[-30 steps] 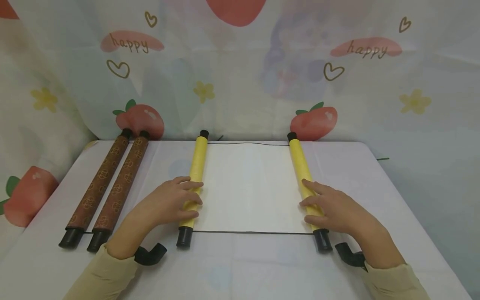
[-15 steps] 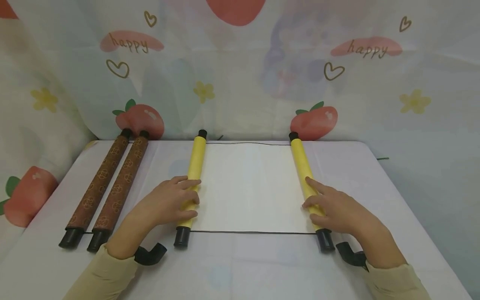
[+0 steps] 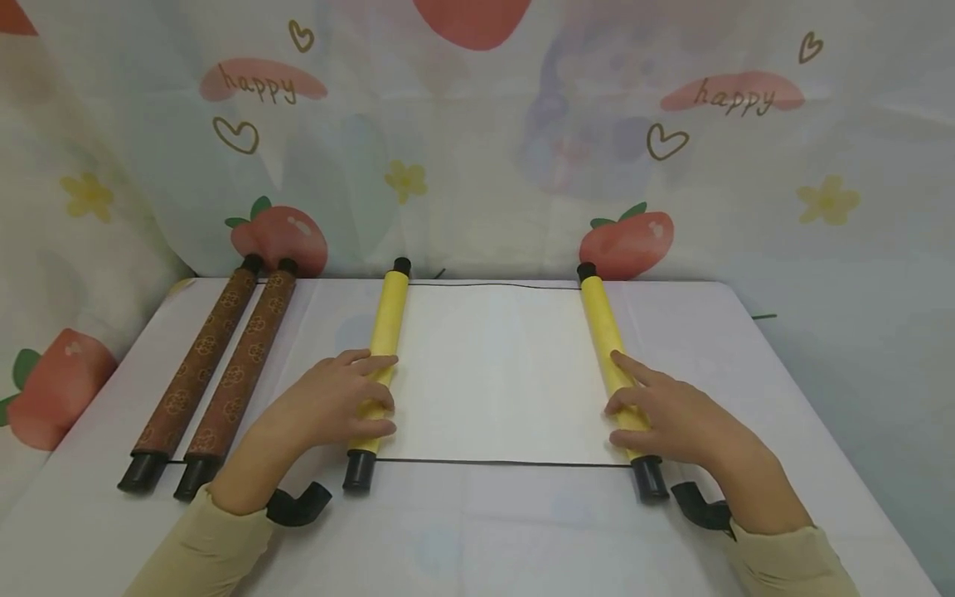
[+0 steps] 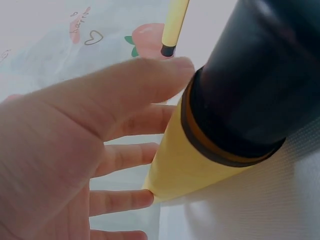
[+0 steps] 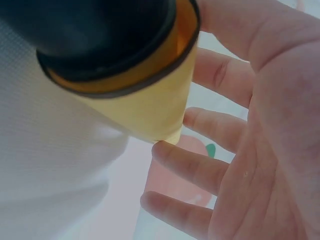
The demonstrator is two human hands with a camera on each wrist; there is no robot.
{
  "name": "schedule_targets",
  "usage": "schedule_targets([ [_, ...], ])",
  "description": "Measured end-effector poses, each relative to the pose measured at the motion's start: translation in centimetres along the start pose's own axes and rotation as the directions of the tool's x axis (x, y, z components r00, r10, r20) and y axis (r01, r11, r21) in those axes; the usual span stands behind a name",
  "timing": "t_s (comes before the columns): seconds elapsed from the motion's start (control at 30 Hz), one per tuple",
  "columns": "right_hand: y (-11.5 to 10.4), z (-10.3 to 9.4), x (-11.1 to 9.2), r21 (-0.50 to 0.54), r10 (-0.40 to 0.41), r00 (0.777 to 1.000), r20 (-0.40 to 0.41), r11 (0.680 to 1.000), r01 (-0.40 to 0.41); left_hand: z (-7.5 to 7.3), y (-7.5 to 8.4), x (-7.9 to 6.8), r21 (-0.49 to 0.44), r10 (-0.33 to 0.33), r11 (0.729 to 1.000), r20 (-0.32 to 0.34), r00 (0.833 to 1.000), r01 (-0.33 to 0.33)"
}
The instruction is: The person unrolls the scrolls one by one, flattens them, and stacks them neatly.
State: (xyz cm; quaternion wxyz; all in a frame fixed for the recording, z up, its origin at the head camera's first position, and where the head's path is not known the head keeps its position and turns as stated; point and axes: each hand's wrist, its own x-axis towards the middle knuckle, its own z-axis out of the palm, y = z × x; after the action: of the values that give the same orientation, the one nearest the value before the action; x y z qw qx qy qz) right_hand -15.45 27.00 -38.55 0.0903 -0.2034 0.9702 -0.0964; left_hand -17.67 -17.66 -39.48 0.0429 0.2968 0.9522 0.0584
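My L hand [image 3: 336,402] lies across the L yellow roll [image 3: 387,319], my R hand [image 3: 675,419] across the R yellow roll [image 3: 599,319]; fingers on both are spread & fairly straight, touching w/o clenching. The scroll these belong to is mid-tabletop [image 3: 507,543], its white sheet [image 3: 496,373] smooth & flat b/w the rolls, w/ thin dark lines along near & far edges. Rolls = long cylinders, plain yellow, w/ blk caps [image 3: 360,473]; wrist views show wrap layers sitting loose round the near caps, orange-brown inside. Farther L, two brown rolls [image 3: 240,373] w/ gold floral outlines lie side by side, blk-capped too. Strawberry-print backdrop [image 3: 477,124] at the far side, fabric a bit creased. Hard to see: some fingertips hidden behind the rolls in wrist views; near caps there blurred & cut off.
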Motion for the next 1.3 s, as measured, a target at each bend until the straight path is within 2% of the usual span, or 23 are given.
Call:
schedule_targets([
  [0.53,0.5,0.11,-0.31,0.003,0.005,1.0,0.022,1.0,-0.005,0.24,-0.02,-0.18,0.006,-0.044,0.999,0.033,0.999,0.043],
  [0.87,0.82,0.12,-0.32,-0.002,-0.014,1.0,-0.001,1.0,0.014,0.12,-0.15,-0.1,0.011,0.0,1.0,0.018,1.0,-0.001],
  [1.1,0.8,-0.13,-0.34,-0.01,0.0,1.0,0.006,1.0,0.0,0.1,-0.15,-0.17,0.003,-0.01,1.0,0.015,1.0,0.01],
  [1.3,0.92,-0.23,-0.34,0.0,-0.022,1.0,-0.005,1.0,0.022,0.16,-0.31,-0.03,0.001,-0.018,1.0,0.013,1.0,0.018],
])
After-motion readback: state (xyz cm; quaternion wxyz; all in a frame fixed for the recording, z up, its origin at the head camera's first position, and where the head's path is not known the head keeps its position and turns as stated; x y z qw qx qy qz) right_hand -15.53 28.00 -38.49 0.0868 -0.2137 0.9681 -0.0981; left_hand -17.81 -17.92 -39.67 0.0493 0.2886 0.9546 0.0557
